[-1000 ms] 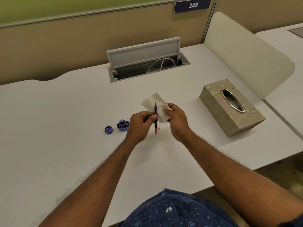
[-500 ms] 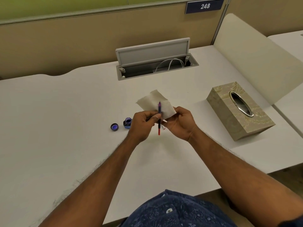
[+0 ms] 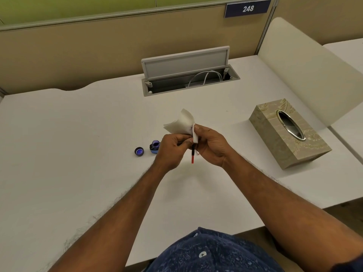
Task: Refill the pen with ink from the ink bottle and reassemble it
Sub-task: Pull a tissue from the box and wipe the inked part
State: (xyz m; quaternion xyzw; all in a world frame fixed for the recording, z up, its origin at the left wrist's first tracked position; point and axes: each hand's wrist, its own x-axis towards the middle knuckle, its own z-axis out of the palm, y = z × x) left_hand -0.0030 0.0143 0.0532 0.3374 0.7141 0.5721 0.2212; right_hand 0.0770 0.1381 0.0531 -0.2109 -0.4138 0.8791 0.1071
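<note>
- Your left hand (image 3: 172,149) is curled shut, pinching the pen part (image 3: 192,156) above the middle of the desk (image 3: 78,154).
- Only the lower end of that pen part shows: a thin dark shaft ending in a red tip, pointing down toward the desk's near edge. Its upper end is hidden between your fingers and the tissue.
- Your right hand (image 3: 211,145) is closed too, pinching a white tissue (image 3: 181,122) against the top of the pen part; the loose sheet fans up and away toward the desk's far edge.
- Both hands touch each other at the fingertips, held just above the desk surface.
- The ink bottle (image 3: 154,147) stands open on the desk, just beside your left hand on its left side, partly hidden by your knuckles.
- Its cap (image 3: 139,151) lies upturned near the bottle, a little further toward the left edge, not touching it.
- A patterned tissue box (image 3: 288,134) sits well apart toward the right edge, its oval opening facing up.
- At the far edge, a cable hatch (image 3: 188,75) stands with its lid raised, and white cables show inside.
- A sign (image 3: 247,9) reading 248 is fixed to the partition behind the desk.
</note>
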